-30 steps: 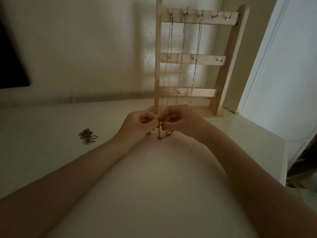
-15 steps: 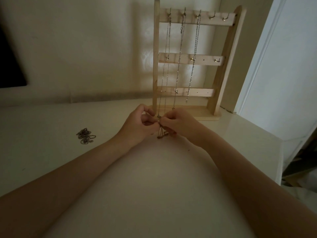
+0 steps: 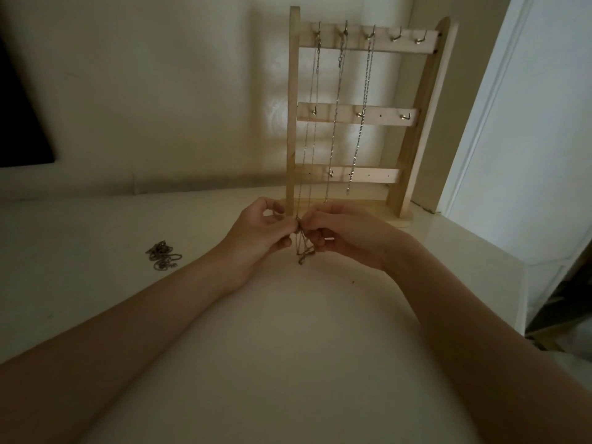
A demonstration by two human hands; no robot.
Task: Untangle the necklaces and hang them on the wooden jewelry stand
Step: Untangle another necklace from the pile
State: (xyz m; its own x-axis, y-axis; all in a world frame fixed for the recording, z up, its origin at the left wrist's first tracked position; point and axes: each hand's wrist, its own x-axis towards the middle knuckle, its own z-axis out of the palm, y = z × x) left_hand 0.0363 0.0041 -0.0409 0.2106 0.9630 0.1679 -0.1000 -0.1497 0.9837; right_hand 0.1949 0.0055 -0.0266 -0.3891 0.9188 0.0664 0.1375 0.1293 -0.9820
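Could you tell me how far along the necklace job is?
Three chains already hang from the top hooks of the wooden stand. Both hands are pinching a knotted chain. A tangled pile on the table remains.

Dim, yellowish light throughout; the brightest area is the pale doorway at right. Soft focus, grainy shadows, a faint glow patch on the wall, wide-angle bending at the edges.
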